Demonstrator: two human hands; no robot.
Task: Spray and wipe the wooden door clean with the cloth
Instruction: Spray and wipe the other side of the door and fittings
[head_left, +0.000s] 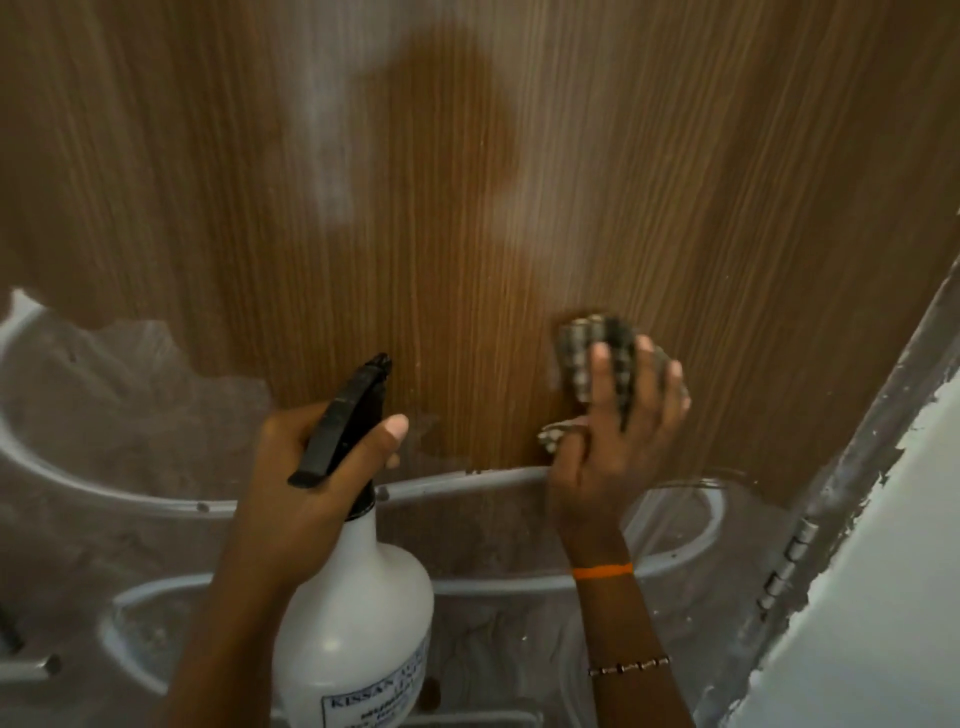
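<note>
Hands: checked cloth (597, 358) pressed on streaky wooden door (519, 182).

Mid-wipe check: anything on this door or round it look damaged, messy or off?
Yes. The clear plastic film on the wooden door is torn ragged at lower left, white paint is smeared along the frame by the hinge, and hazy streaks remain above the cloth.
</note>
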